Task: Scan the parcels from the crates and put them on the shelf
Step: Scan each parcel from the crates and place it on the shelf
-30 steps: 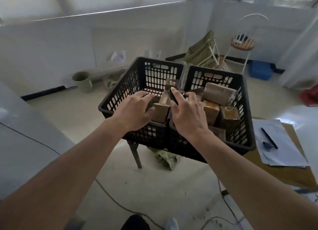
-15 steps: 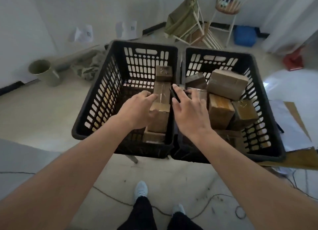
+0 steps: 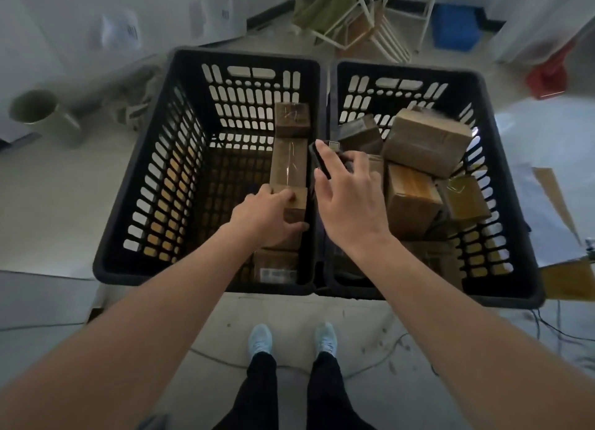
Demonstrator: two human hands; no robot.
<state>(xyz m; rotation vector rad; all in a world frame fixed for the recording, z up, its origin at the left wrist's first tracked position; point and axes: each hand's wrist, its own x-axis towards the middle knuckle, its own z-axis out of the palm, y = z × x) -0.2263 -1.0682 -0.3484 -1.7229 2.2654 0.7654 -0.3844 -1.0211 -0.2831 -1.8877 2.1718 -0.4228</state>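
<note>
Now L hand grip wraps parcel top.

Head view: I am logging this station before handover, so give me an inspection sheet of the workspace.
Surface: two black crates side by side; their support is hidden.
Job's things: brown parcels in a row along the left crate's right wall; more piled in the right crate.
Clutter: papers right of the crates.
Hands: left hand grips a parcel; right hand holds a dark scanner.
Cables: thin cable on the floor.
Surroundings: green bucket, folding chair, blue bin.
</note>
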